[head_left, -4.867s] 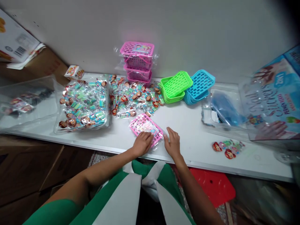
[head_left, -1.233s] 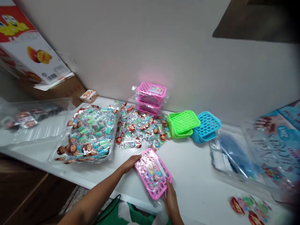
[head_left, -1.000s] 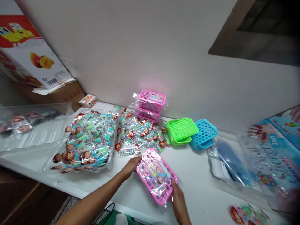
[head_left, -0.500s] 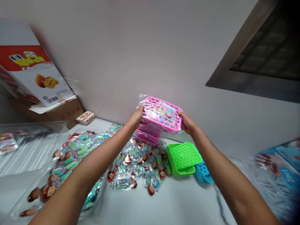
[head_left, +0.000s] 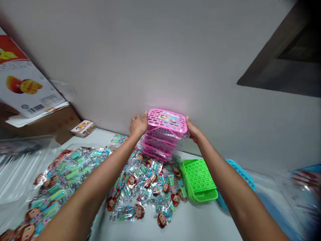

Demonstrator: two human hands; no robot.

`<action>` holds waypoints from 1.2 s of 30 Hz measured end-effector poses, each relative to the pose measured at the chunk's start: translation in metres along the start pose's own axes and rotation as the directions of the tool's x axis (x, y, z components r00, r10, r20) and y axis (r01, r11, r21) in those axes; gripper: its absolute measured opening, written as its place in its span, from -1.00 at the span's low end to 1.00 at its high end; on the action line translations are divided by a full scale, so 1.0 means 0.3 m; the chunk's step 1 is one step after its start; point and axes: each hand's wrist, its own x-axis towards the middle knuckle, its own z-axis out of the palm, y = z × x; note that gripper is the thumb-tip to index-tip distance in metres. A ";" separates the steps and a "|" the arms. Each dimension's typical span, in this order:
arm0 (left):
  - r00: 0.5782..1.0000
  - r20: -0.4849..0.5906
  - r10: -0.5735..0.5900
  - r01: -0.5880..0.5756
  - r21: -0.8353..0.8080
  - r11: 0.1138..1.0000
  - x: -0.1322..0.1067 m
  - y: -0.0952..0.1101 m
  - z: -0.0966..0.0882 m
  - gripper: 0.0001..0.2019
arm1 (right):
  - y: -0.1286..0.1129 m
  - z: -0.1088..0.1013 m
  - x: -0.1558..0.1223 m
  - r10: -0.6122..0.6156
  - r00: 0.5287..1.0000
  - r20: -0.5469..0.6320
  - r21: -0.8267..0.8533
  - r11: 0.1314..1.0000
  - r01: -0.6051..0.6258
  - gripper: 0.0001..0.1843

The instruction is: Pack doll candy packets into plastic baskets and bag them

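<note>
A pink plastic basket [head_left: 167, 121] wrapped in clear film, with a cartoon card inside, sits on top of a stack of wrapped pink baskets [head_left: 157, 147] against the wall. My left hand [head_left: 137, 124] grips its left end and my right hand [head_left: 193, 131] grips its right end, fingers curled on the rim. Both arms reach forward over the table.
Many small wrapped doll-face packets [head_left: 147, 182] lie loose below the stack, and more fill a clear tray [head_left: 54, 182] at left. Green baskets [head_left: 199, 179] and blue baskets [head_left: 240, 174] are stacked at right. A small box [head_left: 83, 128] and a printed carton [head_left: 22, 90] stand at left.
Both hands lifted the wrapped pink basket from the table's front edge, carried it to the back wall and set it down onto the pink stack.
</note>
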 end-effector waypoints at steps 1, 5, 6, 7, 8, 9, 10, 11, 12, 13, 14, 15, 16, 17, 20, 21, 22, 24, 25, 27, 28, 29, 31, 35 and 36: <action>0.996 -0.087 0.004 0.000 0.048 0.999 -0.010 -0.002 -0.007 -0.26 | 0.018 -0.012 -0.007 -0.027 0.996 -0.084 -0.007 1.000 0.027 -0.27; 0.964 -0.264 0.020 0.000 0.076 0.997 -0.044 -0.013 -0.018 -0.34 | 0.089 -0.036 -0.035 0.015 0.972 -0.234 0.098 0.995 0.009 -0.30; 0.959 -0.282 0.029 -0.010 0.068 0.998 -0.046 -0.019 -0.020 -0.36 | 0.101 -0.035 -0.042 0.049 0.975 -0.218 0.133 0.991 -0.020 -0.31; 0.955 -0.296 0.034 -0.018 0.057 0.998 -0.048 -0.027 -0.024 -0.38 | 0.110 -0.035 -0.050 0.070 0.977 -0.200 0.161 0.986 -0.038 -0.34; 0.950 -0.310 0.038 -0.026 0.043 0.999 -0.050 -0.038 -0.030 -0.41 | 0.118 -0.037 -0.061 0.076 0.979 -0.189 0.184 0.982 -0.041 -0.37; 0.945 -0.325 0.038 -0.033 0.022 0.999 -0.056 -0.052 -0.039 -0.43 | 0.127 -0.043 -0.075 0.070 0.980 -0.188 0.205 0.978 -0.030 -0.40; 0.941 -0.337 0.033 -0.039 -0.010 0.999 -0.069 -0.070 -0.051 -0.45 | 0.140 -0.055 -0.094 0.053 0.980 -0.189 0.224 0.975 -0.010 -0.45; 0.939 -0.342 0.023 -0.044 -0.055 0.998 -0.090 -0.092 -0.064 -0.47 | 0.158 -0.074 -0.120 0.033 0.981 -0.191 0.240 0.971 0.014 -0.51; 0.940 -0.341 0.002 -0.042 -0.111 0.993 -0.121 -0.120 -0.079 -0.49 | 0.184 -0.101 -0.152 0.012 0.981 -0.192 0.252 0.967 0.037 -0.57; 0.952 -0.307 -0.022 -0.037 -0.185 0.982 -0.165 -0.152 -0.094 -0.50 | 0.219 -0.136 -0.192 -0.005 0.980 -0.198 0.257 0.965 0.057 -0.64; 0.966 -0.254 -0.045 -0.022 -0.253 0.967 -0.220 -0.190 -0.110 -0.50 | 0.263 -0.178 -0.239 -0.018 0.977 -0.214 0.254 0.964 0.074 -0.70; 0.977 -0.201 -0.077 0.013 -0.304 0.952 -0.285 -0.231 -0.125 -0.50 | 0.316 -0.225 -0.292 -0.027 0.969 -0.246 0.243 0.966 0.089 -0.73; 0.987 -0.123 -0.099 0.054 -0.327 0.943 -0.357 -0.276 -0.139 -0.49 | 0.376 -0.275 -0.350 -0.027 0.955 -0.296 0.224 0.970 0.097 -0.74; 0.990 -0.051 -0.128 0.105 -0.329 0.939 -0.434 -0.323 -0.153 -0.48 | 0.441 -0.325 -0.413 -0.019 0.931 -0.364 0.199 0.975 0.097 -0.75; 0.950 0.193 -0.248 0.294 -0.271 0.917 -0.657 -0.457 -0.187 -0.46 | 0.639 -0.464 -0.600 0.084 0.823 -0.562 0.134 0.991 -0.009 -0.75; 0.917 0.259 -0.303 0.366 -0.246 0.898 -0.720 -0.494 -0.195 -0.46 | 0.696 -0.503 -0.654 0.141 0.792 -0.594 0.132 0.988 -0.077 -0.77; 0.881 0.310 -0.358 0.432 -0.216 0.876 -0.777 -0.524 -0.203 -0.46 | 0.747 -0.537 -0.702 0.188 0.775 -0.603 0.132 0.982 -0.135 -0.78; 0.818 0.367 -0.442 0.526 -0.167 0.834 -0.870 -0.563 -0.213 -0.47 | 0.822 -0.595 -0.770 0.249 0.756 -0.606 0.135 0.968 -0.210 -0.81; 0.798 0.391 -0.458 0.548 -0.155 0.822 -0.909 -0.571 -0.217 -0.48 | 0.847 -0.617 -0.789 0.261 0.754 -0.603 0.134 0.965 -0.227 -0.82; 0.767 0.421 -0.484 0.580 -0.130 0.804 -0.977 -0.567 -0.219 -0.49 | 0.876 -0.644 -0.796 0.267 0.757 -0.596 0.124 0.962 -0.242 -0.81; 0.756 0.431 -0.492 0.588 -0.120 0.800 -1.008 -0.557 -0.218 -0.49 | 0.883 -0.644 -0.785 0.269 0.765 -0.585 0.115 0.961 -0.250 -0.79; 0.747 0.440 -0.499 0.595 -0.109 0.796 -1.037 -0.544 -0.215 -0.50 | 0.888 -0.634 -0.766 0.272 0.779 -0.565 0.106 0.960 -0.258 -0.76; 0.731 0.458 -0.506 0.603 -0.086 0.793 -1.089 -0.512 -0.205 -0.50 | 0.895 -0.580 -0.710 0.304 0.816 -0.491 0.091 0.950 -0.299 -0.68; 0.707 0.502 -0.497 0.597 -0.049 0.800 -1.170 -0.453 -0.183 -0.50 | 0.927 -0.407 -0.592 0.411 0.827 -0.383 0.163 0.911 -0.378 -0.51; 0.704 0.513 -0.492 0.593 -0.043 0.804 -1.185 -0.444 -0.181 -0.49 | 0.939 -0.371 -0.569 0.427 0.818 -0.385 0.200 0.904 -0.378 -0.44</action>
